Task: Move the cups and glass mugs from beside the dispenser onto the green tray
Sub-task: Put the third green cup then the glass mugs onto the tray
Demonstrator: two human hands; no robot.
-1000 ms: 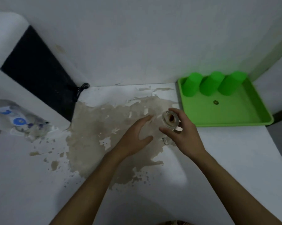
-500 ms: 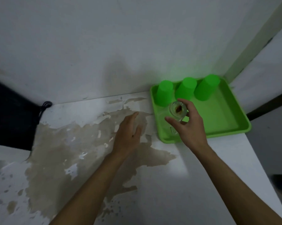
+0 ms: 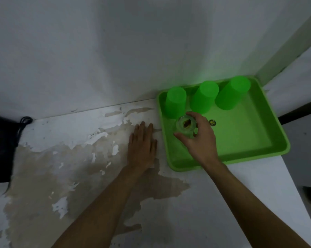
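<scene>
Right hand [image 3: 198, 138] reaches forward over the tray's [image 3: 244, 149] left part, palm down, fingers [image 3: 194, 116] curled round a glass mug [image 3: 186, 127] seen from above, thumb on its near side, forefinger arched over the far rim; whether the mug touches the tray floor cannot be told. Left hand [image 3: 142, 145] lies flat and empty, fingers straight and together, on the peeling desk [image 3: 61, 158] just left of the tray. Three green cups [image 3: 203, 97] stand upside down in a row along the tray's far edge, the leftmost just beyond the mug.
</scene>
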